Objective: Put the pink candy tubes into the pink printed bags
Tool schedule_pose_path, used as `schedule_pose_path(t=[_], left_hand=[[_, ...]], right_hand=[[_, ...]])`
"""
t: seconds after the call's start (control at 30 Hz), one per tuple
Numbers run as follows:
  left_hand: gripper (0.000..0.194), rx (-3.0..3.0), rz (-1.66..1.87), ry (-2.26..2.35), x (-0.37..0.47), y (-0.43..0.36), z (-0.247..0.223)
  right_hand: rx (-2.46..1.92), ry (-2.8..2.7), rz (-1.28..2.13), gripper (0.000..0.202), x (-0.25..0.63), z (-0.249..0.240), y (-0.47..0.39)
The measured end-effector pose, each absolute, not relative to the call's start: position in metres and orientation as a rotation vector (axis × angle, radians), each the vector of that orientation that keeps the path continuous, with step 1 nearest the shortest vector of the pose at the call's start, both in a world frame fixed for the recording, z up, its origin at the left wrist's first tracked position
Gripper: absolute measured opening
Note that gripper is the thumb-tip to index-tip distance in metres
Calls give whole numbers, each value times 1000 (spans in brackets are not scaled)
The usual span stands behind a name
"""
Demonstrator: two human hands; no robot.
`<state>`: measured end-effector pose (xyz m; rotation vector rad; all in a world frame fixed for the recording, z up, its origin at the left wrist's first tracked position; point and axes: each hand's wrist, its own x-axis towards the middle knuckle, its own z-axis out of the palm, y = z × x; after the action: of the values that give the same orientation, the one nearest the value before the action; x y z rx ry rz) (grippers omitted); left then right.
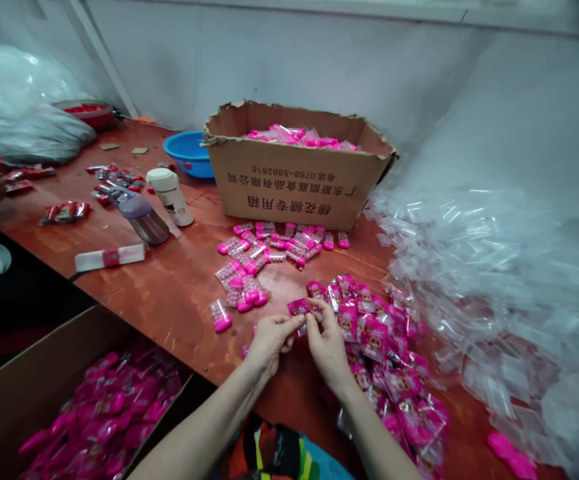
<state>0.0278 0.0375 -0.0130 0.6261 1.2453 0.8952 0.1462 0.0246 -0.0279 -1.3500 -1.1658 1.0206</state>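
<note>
Two hands, left hand point(268, 339) and right hand point(325, 340), pinch one pink packet point(299, 308); two boxes.

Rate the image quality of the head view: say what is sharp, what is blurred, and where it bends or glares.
Head view: both hands, left hand and right hand, and the pink packet they pinch are fairly sharp; the cardboard box print is legible though upside down; the clear bags on the right smear into pale glare; edges bow from wide-angle distortion, with a dark corner at upper right.

upside-down cardboard box point(294, 187), apparently "0768-5882616"
</note>
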Motion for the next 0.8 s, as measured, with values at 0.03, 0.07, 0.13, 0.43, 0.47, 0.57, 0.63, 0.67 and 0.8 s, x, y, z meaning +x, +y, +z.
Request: schedule_pose_path(t=[0.03,0.07,0.13,0.43,0.47,0.57,0.63,0.67,0.8], left_hand=[[53,616,894,1236,28,40,-12],[52,607,890,1211,27,43,-10],[49,594,859,1123,23,50,-5],[41,624,794,1018,12,102,7],[41,628,812,1050,13,110,6],[44,663,899,1127,11,129,9],[44,671,947,1132,7,134,13],[43,664,955,1128,4,134,15],[44,584,938,1151,-7,119,19]], right_hand=[[-1385,-1241,956,31,147,-26,28],[-1411,-1305,906,30,148,-23,31],[-1437,-1412,860,29,150,-15,38],[-1468,-1856,845,32,171,22,89],[-1490,-1905,851,33,178,24,102],[-1690,-2031,670,33,204,28,157],[-1953,-2035,429,31,226,24,199],[-2039,-2000,381,35,237,20,219],[-2260,-2015,276,37,264,-3,270]])
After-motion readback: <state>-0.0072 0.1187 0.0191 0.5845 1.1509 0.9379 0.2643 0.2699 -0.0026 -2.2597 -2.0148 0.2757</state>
